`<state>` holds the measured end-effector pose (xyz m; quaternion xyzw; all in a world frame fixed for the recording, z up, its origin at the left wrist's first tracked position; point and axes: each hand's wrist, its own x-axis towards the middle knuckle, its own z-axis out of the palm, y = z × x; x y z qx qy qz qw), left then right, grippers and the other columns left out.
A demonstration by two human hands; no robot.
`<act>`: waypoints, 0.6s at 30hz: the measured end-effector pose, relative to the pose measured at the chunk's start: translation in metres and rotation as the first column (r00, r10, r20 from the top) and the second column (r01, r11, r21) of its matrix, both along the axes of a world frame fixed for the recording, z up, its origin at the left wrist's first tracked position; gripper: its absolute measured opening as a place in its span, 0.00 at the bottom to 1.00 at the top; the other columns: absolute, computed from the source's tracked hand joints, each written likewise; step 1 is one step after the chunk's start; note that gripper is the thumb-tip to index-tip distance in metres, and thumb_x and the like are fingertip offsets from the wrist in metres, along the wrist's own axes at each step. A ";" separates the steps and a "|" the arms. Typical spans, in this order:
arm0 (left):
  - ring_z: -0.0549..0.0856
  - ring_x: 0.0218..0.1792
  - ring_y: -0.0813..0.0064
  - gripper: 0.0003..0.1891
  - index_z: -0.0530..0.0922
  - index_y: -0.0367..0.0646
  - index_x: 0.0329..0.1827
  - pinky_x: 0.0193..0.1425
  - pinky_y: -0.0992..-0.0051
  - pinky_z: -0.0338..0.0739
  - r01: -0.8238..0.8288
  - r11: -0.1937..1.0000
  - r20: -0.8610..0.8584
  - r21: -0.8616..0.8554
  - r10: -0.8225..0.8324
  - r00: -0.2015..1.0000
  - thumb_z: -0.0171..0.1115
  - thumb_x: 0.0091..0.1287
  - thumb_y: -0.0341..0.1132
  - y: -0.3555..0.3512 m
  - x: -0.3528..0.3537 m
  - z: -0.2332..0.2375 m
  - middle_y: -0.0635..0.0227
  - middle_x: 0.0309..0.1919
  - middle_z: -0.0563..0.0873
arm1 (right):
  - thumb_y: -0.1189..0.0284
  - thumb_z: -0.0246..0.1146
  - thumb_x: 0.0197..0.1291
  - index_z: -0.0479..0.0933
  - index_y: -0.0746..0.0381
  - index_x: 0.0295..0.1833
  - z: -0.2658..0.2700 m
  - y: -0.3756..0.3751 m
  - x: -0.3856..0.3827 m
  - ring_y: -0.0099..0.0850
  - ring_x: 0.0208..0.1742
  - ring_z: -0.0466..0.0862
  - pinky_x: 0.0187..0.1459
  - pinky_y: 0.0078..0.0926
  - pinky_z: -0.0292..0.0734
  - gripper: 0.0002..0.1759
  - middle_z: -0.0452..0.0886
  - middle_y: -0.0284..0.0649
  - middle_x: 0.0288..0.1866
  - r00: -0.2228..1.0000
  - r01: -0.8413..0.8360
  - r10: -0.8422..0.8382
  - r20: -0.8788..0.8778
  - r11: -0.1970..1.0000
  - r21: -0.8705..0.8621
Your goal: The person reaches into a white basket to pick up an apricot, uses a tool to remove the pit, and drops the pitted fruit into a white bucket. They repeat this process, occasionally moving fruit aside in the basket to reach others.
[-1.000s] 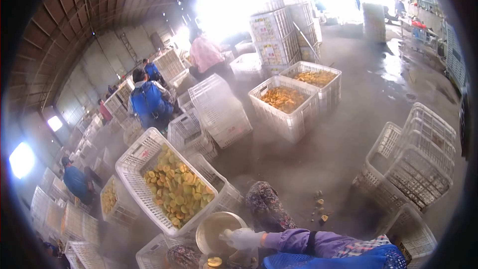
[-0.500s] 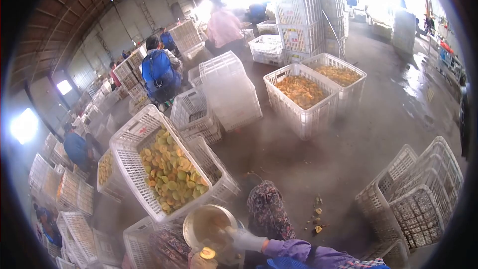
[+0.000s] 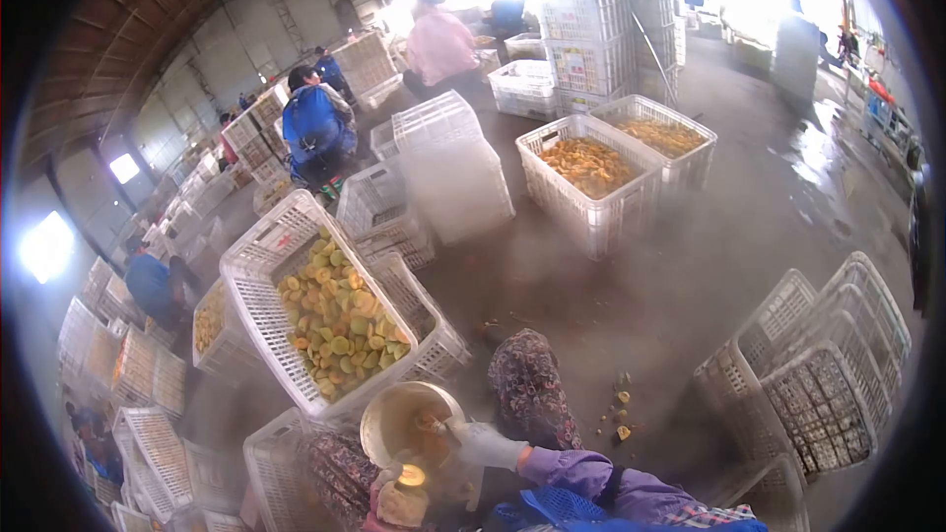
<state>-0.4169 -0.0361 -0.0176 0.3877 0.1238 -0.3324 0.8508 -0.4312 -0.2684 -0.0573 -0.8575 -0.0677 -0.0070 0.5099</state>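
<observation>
My left hand (image 3: 399, 504), in a pale glove, is at the bottom of the view, closed on a yellow peach half (image 3: 412, 475) with its cut face up. My right hand (image 3: 487, 445), in a whitish glove, reaches over the right rim of a white bucket (image 3: 372, 426). Its fingers are closed inside the bucket's mouth around something small and brownish that I cannot make out. The bucket stands between my knees. Just beyond it, a tilted white crate (image 3: 258, 303) holds many yellow-green peach halves (image 3: 340, 325).
Two crates of orange fruit pieces (image 3: 588, 169) stand ahead on the floor. Stacked white crates (image 3: 810, 374) lean at the right. Scraps of fruit (image 3: 623, 432) lie near my knee. Other people sit among crates, one wearing a blue backpack-like covering (image 3: 313, 123).
The view has shifted slightly, moving the crates a little upward. My right hand stays at the bucket's rim, and my left hand keeps hold of the peach half.
</observation>
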 end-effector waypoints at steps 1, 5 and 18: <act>0.85 0.45 0.62 0.21 0.71 0.36 0.64 0.50 0.65 0.82 -0.029 0.999 0.005 -0.020 0.029 1.000 0.50 0.71 0.38 0.002 0.001 -0.002 0.54 0.50 0.83 | 0.66 0.55 0.67 0.68 0.64 0.51 0.003 0.000 -0.002 0.57 0.36 0.82 0.38 0.52 0.75 0.14 0.81 0.57 0.34 1.000 0.004 -0.004 0.004 1.000 -0.019; 0.85 0.45 0.62 0.20 0.72 0.37 0.62 0.49 0.65 0.82 -0.167 0.936 0.522 0.309 -0.020 0.853 0.54 0.69 0.35 0.000 -0.002 -0.002 0.53 0.51 0.82 | 0.63 0.55 0.68 0.69 0.63 0.48 0.020 0.005 -0.003 0.55 0.32 0.82 0.35 0.50 0.76 0.14 0.81 0.54 0.31 1.000 -0.015 0.013 -0.020 0.995 -0.101; 0.82 0.48 0.65 0.18 0.73 0.41 0.60 0.53 0.68 0.79 -0.150 0.980 0.251 -0.129 0.178 0.951 0.53 0.71 0.38 0.001 0.121 0.027 0.59 0.49 0.82 | 0.61 0.58 0.65 0.70 0.61 0.52 0.108 0.015 0.059 0.47 0.30 0.85 0.31 0.42 0.80 0.17 0.84 0.49 0.32 0.993 0.005 0.030 0.115 0.955 -0.298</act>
